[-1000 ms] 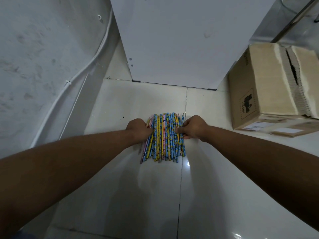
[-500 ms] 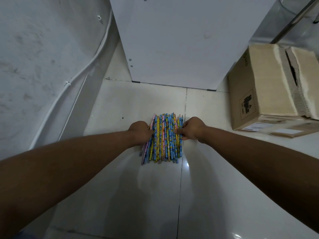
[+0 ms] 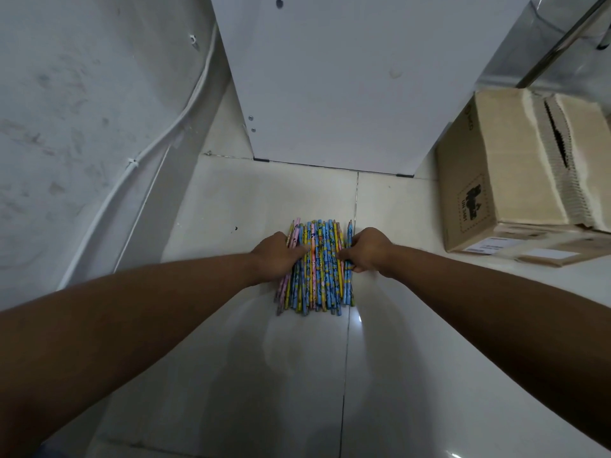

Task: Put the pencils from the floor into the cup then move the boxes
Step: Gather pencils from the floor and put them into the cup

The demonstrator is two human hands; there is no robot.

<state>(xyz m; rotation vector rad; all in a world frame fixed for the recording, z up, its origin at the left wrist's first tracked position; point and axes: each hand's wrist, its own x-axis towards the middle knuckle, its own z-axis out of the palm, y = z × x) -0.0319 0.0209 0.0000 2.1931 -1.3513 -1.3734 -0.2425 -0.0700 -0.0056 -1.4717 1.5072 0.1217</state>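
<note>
Bundle of patterned pencils point(image 3: 319, 269) flat on the glossy tiled floor point(image 3: 297, 375), just past frame centre toward 12 o'clock, lying side by side in a tight raft, lengths running from 12 to 6 o'clock. Mostly blue and yellow, a few pink along the 9 o'clock edge, those slightly fanned outward at the near ends. Tile seam directly beneath the 3 o'clock edge of the raft.

Left hand point(image 3: 276, 257) pressed against the 9 o'clock side of the pencils, fingers curled over the outermost few, thumb across the top. Right hand point(image 3: 367, 249) against the 3 o'clock side, fingers bent inward and touching the outermost blue pencil. Both hands partly closed, squeezing the raft between them rather than wrapped around it; nothing lifted, every pencil resting on the floor. Both forearms entering from the lower corners at 7 and 4 o'clock.

White cabinet panel point(image 3: 347, 87) upright at 12 o'clock, its base well apart from the pencil tips. Cardboard box point(image 3: 489, 180) at 2 o'clock on the floor, top flaps closed with a dark slit between them, printed mark on its side, white label low on the near face. Grey wall point(image 3: 82, 110) at 10 o'clock carrying a white cable point(image 3: 158, 143) clipped along it.
</note>
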